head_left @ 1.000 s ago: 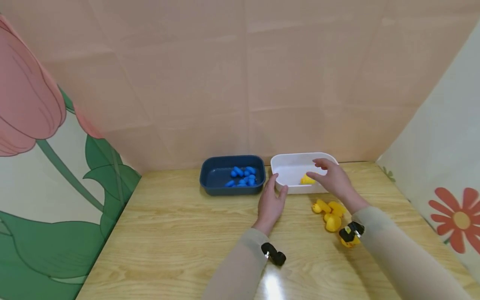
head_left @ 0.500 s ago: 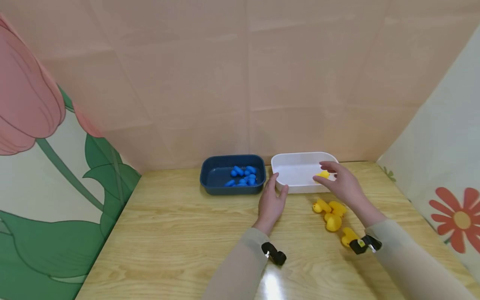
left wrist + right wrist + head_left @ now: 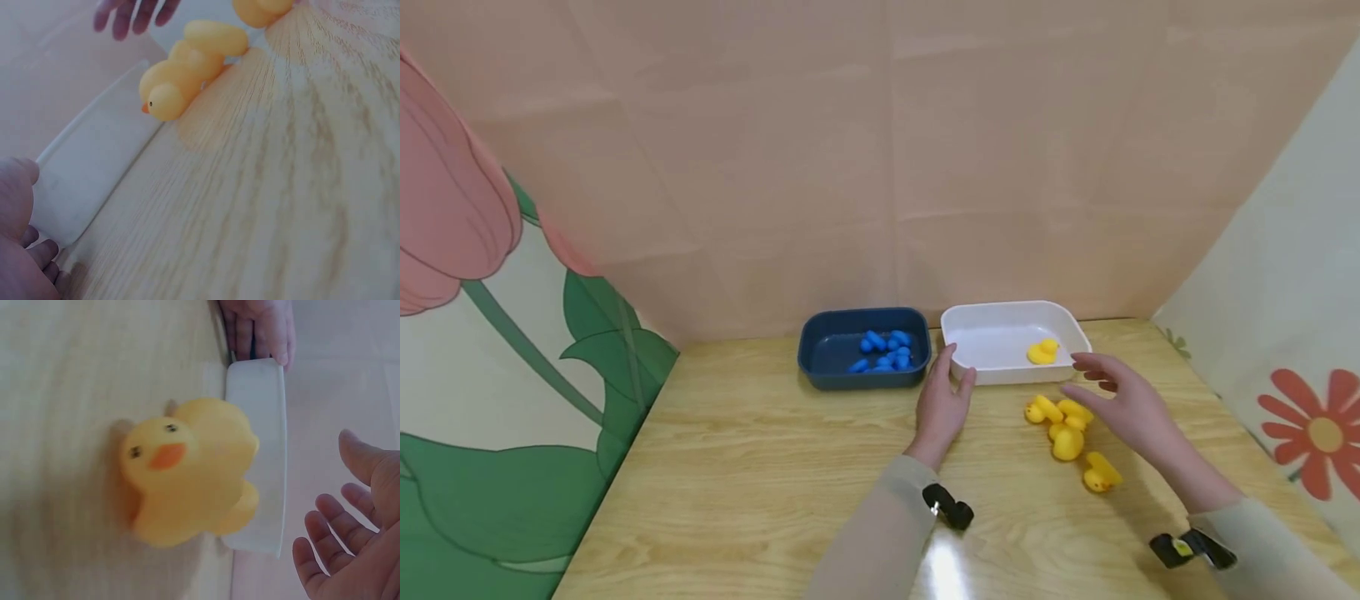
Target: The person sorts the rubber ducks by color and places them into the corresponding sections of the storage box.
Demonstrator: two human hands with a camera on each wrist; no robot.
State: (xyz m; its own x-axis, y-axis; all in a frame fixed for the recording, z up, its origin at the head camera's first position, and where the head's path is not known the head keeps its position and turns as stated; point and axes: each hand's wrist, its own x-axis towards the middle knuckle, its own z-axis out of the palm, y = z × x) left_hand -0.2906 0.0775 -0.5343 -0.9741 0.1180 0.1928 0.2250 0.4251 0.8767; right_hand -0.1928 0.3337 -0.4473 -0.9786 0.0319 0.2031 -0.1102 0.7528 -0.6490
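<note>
My left hand holds the near left corner of a white tray, thumb and fingers on either side of the corner. One yellow rubber duck stands inside this tray, toward its right end. My right hand hovers off the tray's near right corner with relaxed, spread fingers and nothing in them. Below and left of it, several yellow rubber ducks lie clustered on the table, and a separate duck lies nearer. The right wrist view shows a duck close up, beside the right hand.
A dark blue tray with several small blue objects stands left of the white one. Both trays sit at the back of the wooden table, near a pinkish backdrop. A flower-patterned wall rises at the right.
My right hand has let go of the duck inside the white tray and drawn back to the right and nearer, over the table. The left hand has stayed at the tray's corner.
</note>
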